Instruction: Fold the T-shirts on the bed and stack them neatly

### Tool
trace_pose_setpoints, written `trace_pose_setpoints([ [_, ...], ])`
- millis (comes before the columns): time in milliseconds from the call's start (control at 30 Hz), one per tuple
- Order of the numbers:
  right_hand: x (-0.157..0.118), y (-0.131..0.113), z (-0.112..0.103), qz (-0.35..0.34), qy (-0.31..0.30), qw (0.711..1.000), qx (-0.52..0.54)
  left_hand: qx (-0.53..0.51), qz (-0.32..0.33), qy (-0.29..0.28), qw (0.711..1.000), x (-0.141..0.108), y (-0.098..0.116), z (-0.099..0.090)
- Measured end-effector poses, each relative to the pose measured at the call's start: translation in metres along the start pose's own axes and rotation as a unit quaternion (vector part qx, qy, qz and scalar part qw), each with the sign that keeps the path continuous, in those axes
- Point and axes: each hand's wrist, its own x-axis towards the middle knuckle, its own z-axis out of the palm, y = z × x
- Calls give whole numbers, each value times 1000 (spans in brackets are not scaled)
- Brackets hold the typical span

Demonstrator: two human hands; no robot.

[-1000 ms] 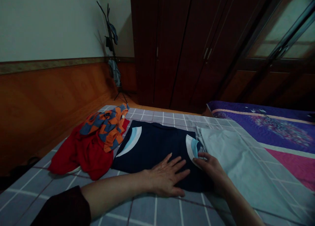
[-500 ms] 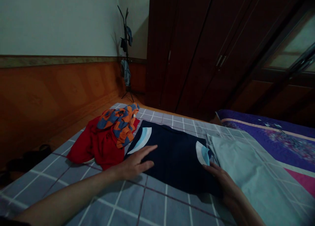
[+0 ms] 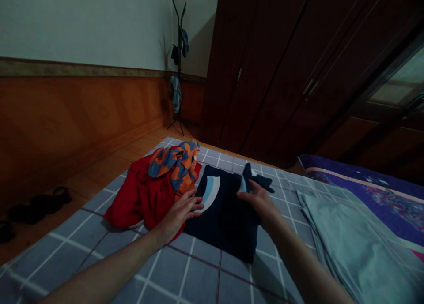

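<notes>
Navy garment [image 3: 221, 227] pinched at folded edge by right hand [image 3: 261, 202], touched at left by open left hand [image 3: 179, 213]; hands apart. Checked sheet [image 3: 285, 197] exposed beside pale cloth [image 3: 351, 238].

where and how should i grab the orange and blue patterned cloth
I'd pinch the bunched folds in the middle of the patterned cloth, coming down from above. It lies crumpled on top of the red cloth, with nothing over it, so its raised folds should give the fingers a ready grip. The left hand is the nearer one, close to its near end.
</notes>
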Motion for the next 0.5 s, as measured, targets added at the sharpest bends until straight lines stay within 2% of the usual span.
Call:
trace_pose_setpoints([
  [100, 9, 2, 61, -52, -89, 992, -70, -5, -22, 19, 1000, 4, -6, -5],
  [200, 9, 16, 97, -105, -188, 974, -66, 32, -14, 33, 999, 8, -13, -8],
  [300, 4, 28, 97, -144, -206, 966, -64, 63, 4, 41, 997, 10, -17, -8],
  [433, -4, 32, 71, -163, -218, 956, -108, 83, 16, 47, 995, 8, -18, -4],
  [500, -8, 31, 58, -178, -198, 951, -154, 114, 24, 46, 992, 4, -18, -2],
])
